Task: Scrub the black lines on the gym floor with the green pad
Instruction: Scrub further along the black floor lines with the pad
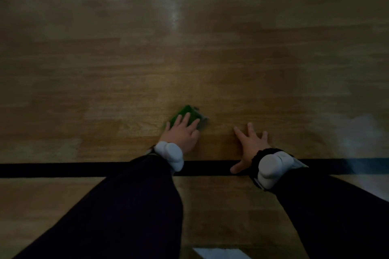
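Left hand presses the pad to the floor, right hand braces – both beyond the black line.

The left hand (182, 133) lies flat, fingers straight, on the green rectangular scrubbing pad (185, 115), its grip apart and pressing, likely to bear down on the glossy wooden gym floor (105, 69). The right hand (250, 145) spreads open on bare boards – probably for support – thumb touching the wide black painted line (63, 169), which the pad sits well clear of.

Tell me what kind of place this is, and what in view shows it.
Most likely an indoor gym or sports hall. The floor is glossy wooden strip boards reflecting overhead lights, and a painted black line runs straight across it like a court marking.
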A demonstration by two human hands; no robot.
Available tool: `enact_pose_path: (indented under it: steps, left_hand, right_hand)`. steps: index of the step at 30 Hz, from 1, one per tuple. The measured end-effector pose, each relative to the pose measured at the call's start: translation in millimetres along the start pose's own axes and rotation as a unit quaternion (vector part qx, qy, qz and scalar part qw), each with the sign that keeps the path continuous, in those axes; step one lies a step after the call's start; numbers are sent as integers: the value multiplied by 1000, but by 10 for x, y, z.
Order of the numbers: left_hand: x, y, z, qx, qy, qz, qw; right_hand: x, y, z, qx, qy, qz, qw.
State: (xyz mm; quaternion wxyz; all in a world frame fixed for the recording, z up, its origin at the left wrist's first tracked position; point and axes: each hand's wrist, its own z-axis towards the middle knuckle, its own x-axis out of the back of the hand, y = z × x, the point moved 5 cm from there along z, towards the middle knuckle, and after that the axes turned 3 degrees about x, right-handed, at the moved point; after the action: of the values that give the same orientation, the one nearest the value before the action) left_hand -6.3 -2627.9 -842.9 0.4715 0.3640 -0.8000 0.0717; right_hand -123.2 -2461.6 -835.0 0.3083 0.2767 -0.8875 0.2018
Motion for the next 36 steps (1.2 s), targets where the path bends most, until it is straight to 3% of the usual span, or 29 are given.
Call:
enact_pose_path:
  steps: [5,8,14,21,29,36]
  left_hand:
    - [116,-1071,-162,140,6,-61,988]
    - [79,-1127,-253,141,-9,-63,988]
    - [-105,-847,-406,77,-25,3,997]
    - [-517,-26,-885,-41,-47,98,993]
    - [-1116,305,-1515,-134,-41,154,978]
    - [-937,-593,-1618,14,-8,86,996]
  right_hand:
    - [12,1,-24,6,5,1,1000]
    - [17,-12,-32,12,10,4,1000]
    - [-31,-19,-143,20,65,6,998]
    - [-162,-79,-452,17,164,-16,986]
    - [-323,-720,-723,150,151,-110,971]
    - [-316,-966,-819,167,144,-154,963]
